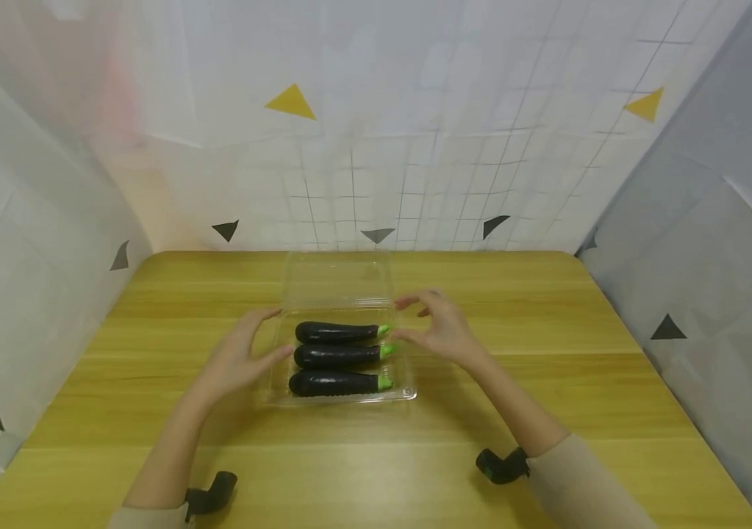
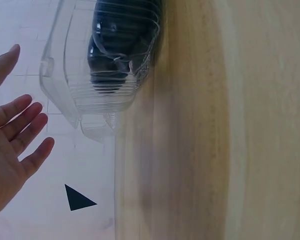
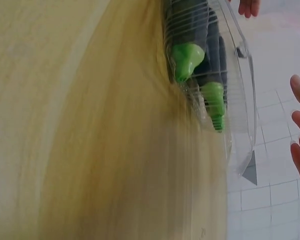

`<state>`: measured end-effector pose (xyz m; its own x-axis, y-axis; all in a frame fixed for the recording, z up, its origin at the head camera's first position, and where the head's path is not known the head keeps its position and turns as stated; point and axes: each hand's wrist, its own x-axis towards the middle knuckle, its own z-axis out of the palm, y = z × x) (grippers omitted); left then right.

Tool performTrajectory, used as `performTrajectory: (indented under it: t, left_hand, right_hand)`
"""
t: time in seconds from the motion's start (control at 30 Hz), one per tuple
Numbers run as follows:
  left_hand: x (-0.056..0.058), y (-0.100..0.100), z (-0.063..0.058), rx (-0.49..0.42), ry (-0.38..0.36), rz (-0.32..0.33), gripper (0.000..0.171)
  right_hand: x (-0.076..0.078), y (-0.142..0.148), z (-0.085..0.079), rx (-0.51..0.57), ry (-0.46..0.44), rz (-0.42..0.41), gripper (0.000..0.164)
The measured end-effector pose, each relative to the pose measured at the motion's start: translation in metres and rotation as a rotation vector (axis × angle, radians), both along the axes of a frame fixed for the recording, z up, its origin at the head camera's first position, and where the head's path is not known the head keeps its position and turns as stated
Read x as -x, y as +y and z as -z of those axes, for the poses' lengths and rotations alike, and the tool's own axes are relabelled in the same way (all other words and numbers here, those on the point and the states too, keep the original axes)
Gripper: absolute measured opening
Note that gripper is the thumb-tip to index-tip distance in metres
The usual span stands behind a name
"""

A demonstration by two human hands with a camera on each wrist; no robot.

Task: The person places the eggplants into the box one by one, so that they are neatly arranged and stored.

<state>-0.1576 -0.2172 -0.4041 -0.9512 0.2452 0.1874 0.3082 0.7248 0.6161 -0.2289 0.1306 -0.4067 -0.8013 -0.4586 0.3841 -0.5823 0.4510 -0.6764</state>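
Clear plastic box (image 1: 349, 399) sits on a wooden table (image 1: 349, 470), lid (image 1: 339, 279) folded back on the box's far side. 3 dark eggplants (image 1: 337, 357) lie inside the box, side by side in a crosswise row, blunt ends at the box's left, green stem ends (image 1: 385, 351) at its right.

Left hand (image 1: 240, 354) is at the box's left side, thumb and fingers spread apart, gripping nothing; head view puts the thumb tip by the middle eggplant's blunt end, left wrist view shows a gap between hand and box. Right hand (image 1: 440, 327) is at the box's right side near the stems, thumb and fingers apart, also holding nothing; right wrist view shows it off the plastic too.

Beige sleeves (image 1: 584, 485) on both arms, nearer the person than the box. 2 black wrist devices (image 1: 503, 466), 1 per arm, to the near left and near right of the box. Behind the box, white wall (image 1: 415, 73) with thin grid lines, 2 yellow triangles (image 1: 292, 101) and some darker ones.
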Motion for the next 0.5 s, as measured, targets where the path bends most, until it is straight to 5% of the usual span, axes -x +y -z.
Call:
performTrajectory:
  t: [0.5]
  left_hand:
    - [0.017,-0.005,0.007,-0.052,-0.012,-0.009,0.067]
  right_hand:
    - [0.018,0.002,0.004,-0.02,0.025,0.048,0.044]
